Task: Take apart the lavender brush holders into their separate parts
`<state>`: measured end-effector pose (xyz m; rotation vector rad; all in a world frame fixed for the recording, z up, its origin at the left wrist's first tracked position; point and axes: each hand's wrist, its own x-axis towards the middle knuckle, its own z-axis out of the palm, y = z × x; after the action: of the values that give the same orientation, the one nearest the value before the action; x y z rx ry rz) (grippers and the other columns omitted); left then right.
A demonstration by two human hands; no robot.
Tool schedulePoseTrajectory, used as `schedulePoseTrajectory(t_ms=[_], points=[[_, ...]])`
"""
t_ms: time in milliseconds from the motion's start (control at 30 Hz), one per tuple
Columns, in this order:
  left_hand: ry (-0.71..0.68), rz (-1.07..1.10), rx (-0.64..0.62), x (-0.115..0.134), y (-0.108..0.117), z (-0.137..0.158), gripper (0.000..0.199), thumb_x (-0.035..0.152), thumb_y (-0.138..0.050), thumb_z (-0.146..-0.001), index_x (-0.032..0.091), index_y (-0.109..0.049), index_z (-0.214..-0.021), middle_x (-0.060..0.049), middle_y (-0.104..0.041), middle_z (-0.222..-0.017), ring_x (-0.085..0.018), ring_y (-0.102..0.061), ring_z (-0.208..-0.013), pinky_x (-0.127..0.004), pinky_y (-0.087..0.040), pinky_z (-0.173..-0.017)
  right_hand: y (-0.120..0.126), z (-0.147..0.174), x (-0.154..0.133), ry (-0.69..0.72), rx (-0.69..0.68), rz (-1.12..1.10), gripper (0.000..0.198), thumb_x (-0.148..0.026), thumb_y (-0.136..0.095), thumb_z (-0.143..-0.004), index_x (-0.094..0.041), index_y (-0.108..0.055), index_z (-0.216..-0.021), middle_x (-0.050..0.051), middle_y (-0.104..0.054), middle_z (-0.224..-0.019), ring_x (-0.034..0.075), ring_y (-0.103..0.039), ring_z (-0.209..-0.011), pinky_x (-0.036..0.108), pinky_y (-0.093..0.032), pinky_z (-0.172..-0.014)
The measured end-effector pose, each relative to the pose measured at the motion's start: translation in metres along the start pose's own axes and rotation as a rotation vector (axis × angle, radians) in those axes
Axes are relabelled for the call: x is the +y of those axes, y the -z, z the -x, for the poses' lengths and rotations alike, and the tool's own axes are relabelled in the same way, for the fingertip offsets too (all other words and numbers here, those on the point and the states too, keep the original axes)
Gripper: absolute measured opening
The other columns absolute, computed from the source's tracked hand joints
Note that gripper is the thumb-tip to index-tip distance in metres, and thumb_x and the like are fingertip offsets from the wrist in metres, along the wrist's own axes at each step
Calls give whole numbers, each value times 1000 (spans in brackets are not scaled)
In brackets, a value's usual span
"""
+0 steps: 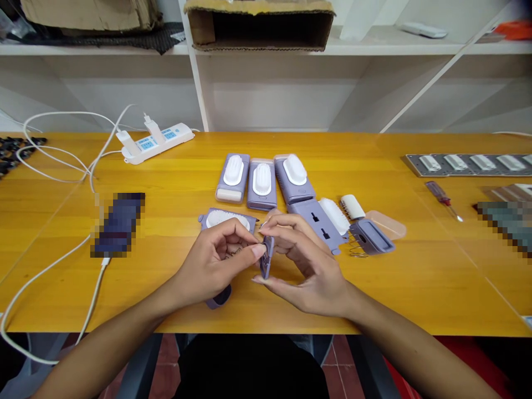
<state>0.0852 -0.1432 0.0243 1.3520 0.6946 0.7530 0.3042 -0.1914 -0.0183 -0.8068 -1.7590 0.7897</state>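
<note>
My left hand (220, 260) and my right hand (316, 271) meet above the table's front part, both closed on a small flat purple plastic part (268, 260). It is held on edge, with my left thumb against its face. Just behind my left hand lies a purple panel with a white oval piece (226, 217), partly covered by the fingers. Under that hand a rounded purple piece (219, 300) shows in part. Beyond my right hand lie a purple plate with two dark slots (316, 221), a purple frame (372, 237) and some thin wire pieces (358, 247).
Three purple cases (261, 185) with white ovals stand behind the hands. A white bristled piece (353, 206) and a clear cover (388, 224) lie right. Left are a phone (118, 224) on a cable and a power strip (160, 143). A screwdriver (443, 199) lies far right.
</note>
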Motion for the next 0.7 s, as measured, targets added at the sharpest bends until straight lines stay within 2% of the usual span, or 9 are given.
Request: schedulePoseTrajectory(t_ms=[133, 267, 467, 600, 700], points=[[82, 123, -15, -1, 1, -2, 27, 38, -85, -99, 17, -67, -95, -1, -76, -75, -4, -51, -50, -17, -35, -44, 1, -2, -2, 124, 13, 186, 82, -8, -82, -92, -36, -53, -164, 15, -57, -143, 35, -64, -135, 52, -71, -100], [174, 187, 5, 0, 1, -4, 38, 44, -91, -93, 16, -67, -92, -3, -76, -73, -3, -48, -48, -15, -32, -43, 3, -6, -1, 244, 27, 370, 79, -10, -81, -94, -28, -51, -165, 18, -61, -139, 36, -67, -132, 58, -67, -107], [319, 320, 24, 5, -1, -5, 40, 44, -94, -88, 15, -66, -90, -2, -72, -73, 0, -40, -43, -12, -26, -40, 2, -4, 8, 472, 95, 608, 77, -5, -79, -95, -12, -50, -166, 22, -67, -137, 34, -71, -130, 50, -71, -102], [407, 414, 12, 6, -2, -5, 43, 43, -97, -83, 15, -65, -90, -2, -71, -73, 0, -38, -44, -11, -21, -39, -3, -1, 23, 552, 164, 658, 74, -4, -77, -96, -19, -53, -164, 18, -67, -139, 28, -77, -123, 43, -75, -97], [415, 443, 19, 6, 0, -6, 44, 43, -97, -83, 15, -63, -86, -2, -71, -74, 0, -38, -44, -10, -20, -38, -5, 0, 33, 592, 202, 617, 77, 0, -76, -94, -25, -52, -164, 18, -65, -147, 30, -77, -126, 45, -76, -95]])
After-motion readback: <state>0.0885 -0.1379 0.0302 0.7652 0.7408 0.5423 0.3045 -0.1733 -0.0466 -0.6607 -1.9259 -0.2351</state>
